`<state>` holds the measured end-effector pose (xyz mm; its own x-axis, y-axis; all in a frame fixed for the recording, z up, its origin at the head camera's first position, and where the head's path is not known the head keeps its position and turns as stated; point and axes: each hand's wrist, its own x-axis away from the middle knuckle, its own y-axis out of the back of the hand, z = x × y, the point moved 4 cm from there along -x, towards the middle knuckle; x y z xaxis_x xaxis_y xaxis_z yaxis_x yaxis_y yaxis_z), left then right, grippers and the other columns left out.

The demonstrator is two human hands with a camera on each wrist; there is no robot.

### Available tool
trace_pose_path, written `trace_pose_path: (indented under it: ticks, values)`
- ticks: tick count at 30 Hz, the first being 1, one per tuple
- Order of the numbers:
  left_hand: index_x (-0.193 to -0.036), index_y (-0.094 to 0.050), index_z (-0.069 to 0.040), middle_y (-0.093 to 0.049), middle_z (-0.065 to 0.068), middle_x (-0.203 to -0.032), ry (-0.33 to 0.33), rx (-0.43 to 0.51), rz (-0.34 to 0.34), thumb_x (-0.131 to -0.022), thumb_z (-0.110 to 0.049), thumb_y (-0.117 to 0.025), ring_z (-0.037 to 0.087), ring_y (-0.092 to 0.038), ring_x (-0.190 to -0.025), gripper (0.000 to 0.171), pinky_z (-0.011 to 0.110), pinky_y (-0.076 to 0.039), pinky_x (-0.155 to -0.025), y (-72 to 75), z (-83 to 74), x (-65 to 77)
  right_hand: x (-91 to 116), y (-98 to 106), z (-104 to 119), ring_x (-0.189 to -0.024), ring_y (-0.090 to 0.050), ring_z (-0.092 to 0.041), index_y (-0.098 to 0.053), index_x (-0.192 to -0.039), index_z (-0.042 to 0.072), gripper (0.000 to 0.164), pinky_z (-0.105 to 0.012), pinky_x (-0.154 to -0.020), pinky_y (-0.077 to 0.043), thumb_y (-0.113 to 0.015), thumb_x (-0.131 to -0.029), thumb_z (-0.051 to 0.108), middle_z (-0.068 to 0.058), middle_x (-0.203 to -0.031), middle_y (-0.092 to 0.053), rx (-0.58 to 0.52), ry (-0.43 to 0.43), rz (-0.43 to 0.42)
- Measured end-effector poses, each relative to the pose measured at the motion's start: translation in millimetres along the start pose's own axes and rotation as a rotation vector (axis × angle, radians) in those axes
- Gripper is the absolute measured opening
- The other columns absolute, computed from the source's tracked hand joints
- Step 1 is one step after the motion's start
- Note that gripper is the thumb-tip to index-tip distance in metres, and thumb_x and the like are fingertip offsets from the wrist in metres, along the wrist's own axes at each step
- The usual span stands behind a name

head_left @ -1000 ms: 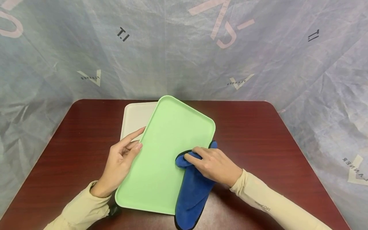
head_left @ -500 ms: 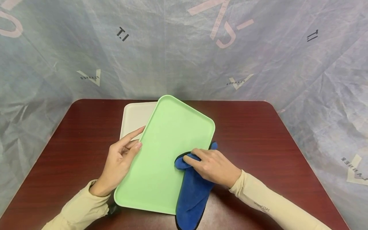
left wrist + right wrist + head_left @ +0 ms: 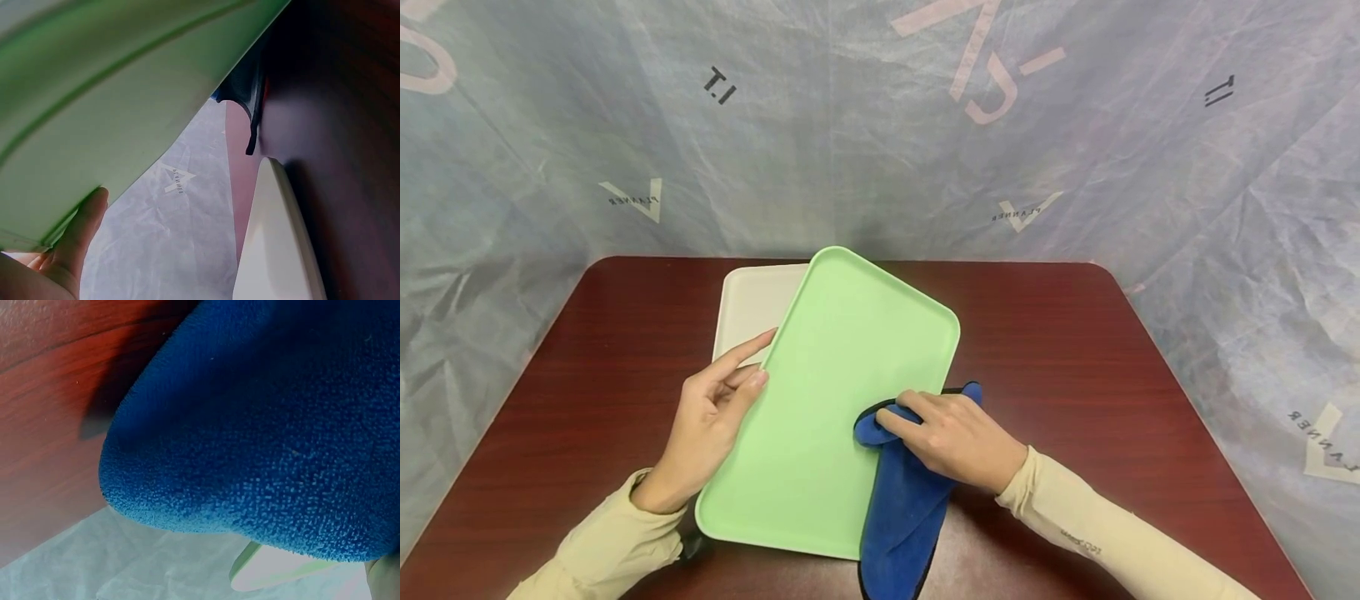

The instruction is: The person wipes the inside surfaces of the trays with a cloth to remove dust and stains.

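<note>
A light green rectangular tray [image 3: 820, 433] is tilted above the table in the head view. My left hand [image 3: 703, 425] grips its left rim, thumb on the upper face and fingers reaching behind; the left wrist view shows a finger against the tray's underside [image 3: 125, 125]. My right hand [image 3: 955, 437] holds a bunched blue cloth [image 3: 898, 525] with dark edging against the tray's right part. Part of the cloth hangs below the tray's lower edge. In the right wrist view the fuzzy blue cloth [image 3: 250, 450] covers most of the picture.
A white tray [image 3: 756, 308] lies on the dark red table [image 3: 1037, 333], partly hidden behind the green one. Grey printed sheeting [image 3: 850, 125] hangs behind the table and at both sides.
The right hand and cloth have shifted slightly down and left in the head view, and more of the cloth's far corner shows beyond the tray. The left hand's grip looks the same.
</note>
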<state>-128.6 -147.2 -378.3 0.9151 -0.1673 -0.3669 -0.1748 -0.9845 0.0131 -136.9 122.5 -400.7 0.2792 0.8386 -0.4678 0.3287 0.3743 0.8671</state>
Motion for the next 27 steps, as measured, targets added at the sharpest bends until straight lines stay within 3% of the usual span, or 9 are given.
trace_pose_path:
  ticks: [27]
  values:
    - [-0.147,-0.048,-0.006,-0.070,0.023,-0.112,-0.023,-0.005,0.007,-0.103,0.002,-0.050,0.032,-0.073,-0.085,0.045,0.042,-0.060,-0.066,2.9,1.5,0.7,1.0,-3.5,3.4,-0.061,-0.042,-0.010,-0.062,-0.119,0.011,0.030,-0.021,-0.051,-0.039,-0.035,-0.105,0.011,-0.004,-0.092,-0.052,-0.016,0.008,0.033]
